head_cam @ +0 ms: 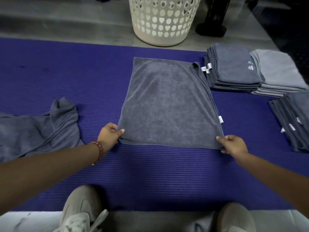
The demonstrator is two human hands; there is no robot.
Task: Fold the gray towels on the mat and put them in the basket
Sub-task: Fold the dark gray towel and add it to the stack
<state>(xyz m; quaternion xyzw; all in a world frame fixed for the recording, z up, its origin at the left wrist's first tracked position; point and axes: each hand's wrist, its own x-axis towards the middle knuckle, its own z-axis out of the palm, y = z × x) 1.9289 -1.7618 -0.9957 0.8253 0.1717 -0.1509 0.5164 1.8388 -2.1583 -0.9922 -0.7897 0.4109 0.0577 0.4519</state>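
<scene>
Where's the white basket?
In the head view, the basket stands top middle on the floor, just beyond the far edge of the mat, behind the spread towel.

Left hand and right hand are pinching the towel's near corners (basket sitting at 12 o'clock) on the mat.

Legible text: none | folded dark gray towel stack: small white printed mark, too blurred to read | spread gray towel: white edge tag, no lettering discernible
</scene>
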